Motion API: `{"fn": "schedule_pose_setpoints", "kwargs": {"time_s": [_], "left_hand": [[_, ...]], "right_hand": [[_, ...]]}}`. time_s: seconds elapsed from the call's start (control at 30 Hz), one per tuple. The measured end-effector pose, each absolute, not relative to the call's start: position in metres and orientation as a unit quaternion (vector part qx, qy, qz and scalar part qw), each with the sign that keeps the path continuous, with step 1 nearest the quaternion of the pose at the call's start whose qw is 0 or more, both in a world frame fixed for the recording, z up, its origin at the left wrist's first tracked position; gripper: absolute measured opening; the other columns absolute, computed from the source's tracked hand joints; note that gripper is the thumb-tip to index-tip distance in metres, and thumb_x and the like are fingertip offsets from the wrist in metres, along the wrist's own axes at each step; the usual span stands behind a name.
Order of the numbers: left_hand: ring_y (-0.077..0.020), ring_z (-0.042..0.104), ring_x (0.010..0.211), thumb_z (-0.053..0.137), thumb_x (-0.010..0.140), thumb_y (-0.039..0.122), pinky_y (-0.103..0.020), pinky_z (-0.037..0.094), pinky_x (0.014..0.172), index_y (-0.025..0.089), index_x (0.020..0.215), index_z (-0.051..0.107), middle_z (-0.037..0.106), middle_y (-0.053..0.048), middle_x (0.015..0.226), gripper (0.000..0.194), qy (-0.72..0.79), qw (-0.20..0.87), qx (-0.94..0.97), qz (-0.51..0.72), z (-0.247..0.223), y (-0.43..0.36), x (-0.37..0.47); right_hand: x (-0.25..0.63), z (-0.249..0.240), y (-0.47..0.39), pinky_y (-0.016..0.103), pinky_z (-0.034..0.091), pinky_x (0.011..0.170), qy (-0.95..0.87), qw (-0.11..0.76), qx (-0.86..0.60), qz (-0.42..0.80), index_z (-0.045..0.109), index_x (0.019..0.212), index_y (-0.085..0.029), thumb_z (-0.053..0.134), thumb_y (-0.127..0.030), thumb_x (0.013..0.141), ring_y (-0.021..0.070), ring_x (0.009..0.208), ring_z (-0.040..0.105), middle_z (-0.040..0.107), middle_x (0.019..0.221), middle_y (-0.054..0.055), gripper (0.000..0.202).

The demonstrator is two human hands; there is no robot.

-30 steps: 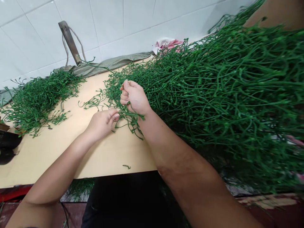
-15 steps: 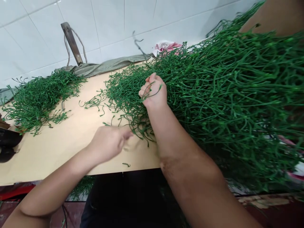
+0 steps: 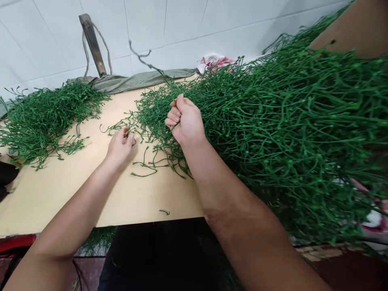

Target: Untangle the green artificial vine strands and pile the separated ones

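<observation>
Head view: big stem pile [image 3: 273, 117] stretches left-right, mostly rightward of your right hand [image 3: 189, 123]; that hand, nearer, curls round thin stem [image 3: 175, 126]; your left hand [image 3: 119, 148], left of pile, pinches small stem piece [image 3: 127, 132].

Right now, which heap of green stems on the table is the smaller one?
The left-hand heap, near the metal bracket. The right-hand heap, beside your right hand, spreads far wider.
</observation>
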State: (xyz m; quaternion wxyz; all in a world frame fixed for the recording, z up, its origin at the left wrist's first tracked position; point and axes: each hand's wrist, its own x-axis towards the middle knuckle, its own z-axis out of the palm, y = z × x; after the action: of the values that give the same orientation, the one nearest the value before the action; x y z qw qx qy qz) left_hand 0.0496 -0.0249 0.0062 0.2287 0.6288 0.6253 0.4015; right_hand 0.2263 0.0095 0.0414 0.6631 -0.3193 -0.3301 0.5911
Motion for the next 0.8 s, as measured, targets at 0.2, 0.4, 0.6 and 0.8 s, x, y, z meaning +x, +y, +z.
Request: {"fn": "schedule_pose_setpoints", "kwargs": {"time_s": [0.2, 0.4, 0.6, 0.8], "left_hand": [[-0.0245, 0.043, 0.126, 0.043, 0.085, 0.045, -0.043, 0.038, 0.102, 0.013, 0.121, 0.053, 0.049, -0.015, 0.134, 0.05, 0.556, 0.122, 0.722, 0.393, 0.024, -0.046, 0.065], [-0.0166, 0.061, 0.086, 0.045, 0.084, 0.038, -0.03, 0.048, 0.08, 0.014, 0.116, 0.057, 0.068, -0.008, 0.096, 0.041, 0.538, 0.25, 0.758, 0.27, 0.024, -0.06, 0.085], [-0.011, 0.05, 0.064, 0.04, 0.085, 0.028, -0.022, 0.04, 0.059, 0.015, 0.086, 0.063, 0.059, -0.001, 0.067, 0.026, 0.539, 0.269, 0.76, 0.244, 0.021, -0.061, 0.09], [-0.0096, 0.041, 0.056, 0.035, 0.085, 0.027, -0.022, 0.034, 0.057, 0.017, 0.071, 0.056, 0.046, 0.002, 0.058, 0.028, 0.537, 0.296, 0.759, 0.22, 0.026, -0.069, 0.097]], "right_hand": [[0.207, 0.044, -0.004, 0.015, 0.02, 0.033, -0.401, 0.662, -0.302, 0.557, 0.039, 0.067, -0.02, 0.057, -0.047, 0.08, -0.0001, 0.037, 0.023, 0.038, 0.053, -0.009, 0.035], [0.194, 0.048, -0.019, 0.016, 0.019, 0.034, -0.407, 0.645, -0.306, 0.57, 0.04, 0.068, -0.021, 0.057, -0.043, 0.081, -0.0004, 0.038, 0.022, 0.034, 0.054, -0.009, 0.031], [0.205, 0.054, -0.017, 0.016, 0.016, 0.033, -0.363, 0.661, -0.343, 0.561, 0.039, 0.066, -0.021, 0.053, -0.041, 0.084, 0.0003, 0.037, 0.018, 0.032, 0.051, -0.009, 0.03], [0.213, 0.05, -0.01, 0.017, 0.012, 0.032, -0.344, 0.664, -0.352, 0.563, 0.037, 0.065, -0.021, 0.051, -0.043, 0.084, 0.0011, 0.035, 0.013, 0.022, 0.047, -0.01, 0.032]]}}
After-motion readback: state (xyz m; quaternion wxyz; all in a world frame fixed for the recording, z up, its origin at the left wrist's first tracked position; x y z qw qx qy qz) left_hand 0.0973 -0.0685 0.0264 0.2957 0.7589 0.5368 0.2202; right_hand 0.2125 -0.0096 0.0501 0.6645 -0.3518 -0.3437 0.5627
